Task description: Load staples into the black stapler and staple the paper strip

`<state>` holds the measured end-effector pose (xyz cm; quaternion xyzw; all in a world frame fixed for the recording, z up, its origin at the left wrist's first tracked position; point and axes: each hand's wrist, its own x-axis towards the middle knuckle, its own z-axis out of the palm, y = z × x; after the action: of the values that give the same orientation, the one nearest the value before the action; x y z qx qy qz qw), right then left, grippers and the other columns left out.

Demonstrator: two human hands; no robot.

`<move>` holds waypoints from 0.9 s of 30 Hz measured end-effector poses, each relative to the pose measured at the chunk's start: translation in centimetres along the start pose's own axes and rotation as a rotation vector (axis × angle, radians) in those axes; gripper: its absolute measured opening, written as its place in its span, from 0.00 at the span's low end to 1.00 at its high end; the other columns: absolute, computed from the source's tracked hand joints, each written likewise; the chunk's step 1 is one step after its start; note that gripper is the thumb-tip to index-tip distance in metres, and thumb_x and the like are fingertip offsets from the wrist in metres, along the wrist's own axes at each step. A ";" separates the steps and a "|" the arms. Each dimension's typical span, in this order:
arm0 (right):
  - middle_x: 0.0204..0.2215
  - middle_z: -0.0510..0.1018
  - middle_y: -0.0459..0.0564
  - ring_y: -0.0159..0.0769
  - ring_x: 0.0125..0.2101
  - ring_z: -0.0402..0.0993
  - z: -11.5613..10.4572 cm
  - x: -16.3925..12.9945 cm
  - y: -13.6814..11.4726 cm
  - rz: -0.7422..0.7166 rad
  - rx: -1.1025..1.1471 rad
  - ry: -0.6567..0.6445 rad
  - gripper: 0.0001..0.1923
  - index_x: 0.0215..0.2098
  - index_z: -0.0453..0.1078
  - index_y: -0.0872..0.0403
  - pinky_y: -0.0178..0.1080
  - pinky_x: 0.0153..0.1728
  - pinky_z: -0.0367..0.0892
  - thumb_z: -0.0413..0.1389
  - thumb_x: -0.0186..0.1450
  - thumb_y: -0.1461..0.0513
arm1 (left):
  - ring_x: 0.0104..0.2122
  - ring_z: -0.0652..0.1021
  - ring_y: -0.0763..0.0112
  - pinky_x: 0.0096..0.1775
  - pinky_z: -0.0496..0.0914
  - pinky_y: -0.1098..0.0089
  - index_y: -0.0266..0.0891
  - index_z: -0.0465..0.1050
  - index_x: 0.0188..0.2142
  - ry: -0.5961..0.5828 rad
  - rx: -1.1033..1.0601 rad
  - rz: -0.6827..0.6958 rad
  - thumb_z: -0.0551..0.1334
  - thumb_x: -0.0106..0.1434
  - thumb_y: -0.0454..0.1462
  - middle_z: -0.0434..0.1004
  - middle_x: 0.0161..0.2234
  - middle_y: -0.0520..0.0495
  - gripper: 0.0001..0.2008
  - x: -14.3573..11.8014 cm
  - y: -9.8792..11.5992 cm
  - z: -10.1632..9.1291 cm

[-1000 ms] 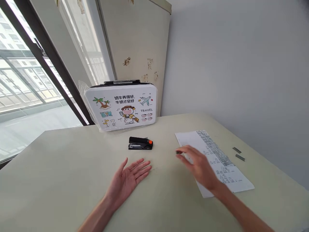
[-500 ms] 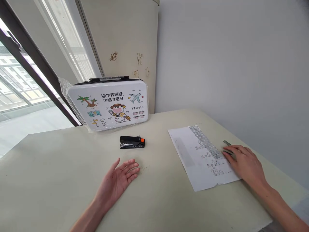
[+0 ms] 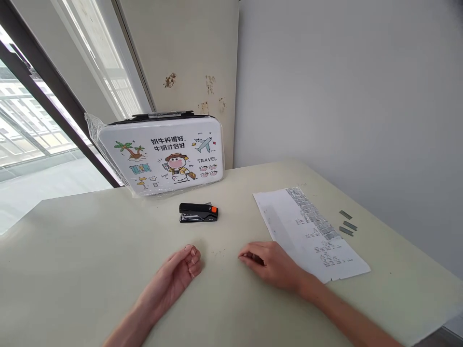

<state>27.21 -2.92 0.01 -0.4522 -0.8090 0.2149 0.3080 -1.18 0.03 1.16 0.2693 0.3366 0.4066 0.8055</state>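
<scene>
Fingertips of my right hand (image 3: 269,264) curl under, hiding whether they pinch anything | left hand (image 3: 179,272) loosely curled, holds nothing, resting on table (image 3: 72,250) | stapler (image 3: 198,212) beyond both hands, untouched, long axis left-right, orange end right | paper (image 3: 311,233) just right of right hand | three staple strips (image 3: 347,222) past it.

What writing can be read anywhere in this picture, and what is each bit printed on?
"奶牛养得好, 牛奶才会好": top centre of the white cartoon case.
"TRAVEL": same case, under the small aeroplane drawing.
Printed sheet of paper: rows of grey print and text, too small to read.
Black stapler: a small mark on its side, too small to read.
Staple strips: no writing visible.
</scene>
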 end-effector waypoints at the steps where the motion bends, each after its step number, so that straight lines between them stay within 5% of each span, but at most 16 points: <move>1: 0.28 0.80 0.43 0.32 0.25 0.72 0.5 0.2 0.0 0.012 0.006 0.007 0.12 0.38 0.76 0.49 0.34 0.26 0.65 0.52 0.76 0.58 | 0.28 0.66 0.74 0.34 0.68 0.70 0.35 0.77 0.31 -0.003 0.016 0.000 0.70 0.67 0.37 0.64 0.30 0.51 0.09 0.0 0.0 -0.1; 27: 0.32 0.81 0.46 0.33 0.29 0.73 1.2 -0.5 0.7 -0.058 -0.057 0.024 0.10 0.41 0.74 0.51 0.36 0.30 0.63 0.50 0.76 0.64 | 0.30 0.62 0.72 0.35 0.66 0.70 0.36 0.76 0.32 -0.008 0.146 -0.009 0.70 0.68 0.43 0.61 0.32 0.50 0.13 0.4 -0.2 -0.1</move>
<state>27.01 -3.09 -1.44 -0.4398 -0.8237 0.1773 0.3108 -1.01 0.29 0.83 0.3276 0.3635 0.3762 0.7868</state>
